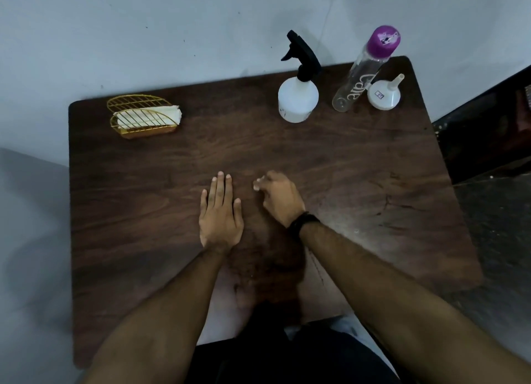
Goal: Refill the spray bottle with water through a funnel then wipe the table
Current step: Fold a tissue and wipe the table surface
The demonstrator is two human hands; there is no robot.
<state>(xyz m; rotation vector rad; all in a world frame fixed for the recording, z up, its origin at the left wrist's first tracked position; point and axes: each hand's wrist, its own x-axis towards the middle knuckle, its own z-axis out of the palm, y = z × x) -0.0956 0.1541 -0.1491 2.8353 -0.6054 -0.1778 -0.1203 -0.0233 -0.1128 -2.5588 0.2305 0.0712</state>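
Observation:
A white spray bottle [298, 96] with a black trigger head stands at the far side of the dark wooden table [143, 199]. To its right stands a clear water bottle [362, 70] with a purple cap. A white funnel [383, 94] rests upside down beside it, spout up. A gold wire holder [140, 116] with white napkins sits at the far left. My left hand [220, 212] lies flat on the table's middle, fingers together, holding nothing. My right hand [281, 197] hovers just right of it, fingers loosely curled, nothing in it.
A grey wall runs behind the table. A dark shelf or furniture piece [488, 131] stands off the table's right edge, above a dark floor. My dark-clothed lap shows at the near edge.

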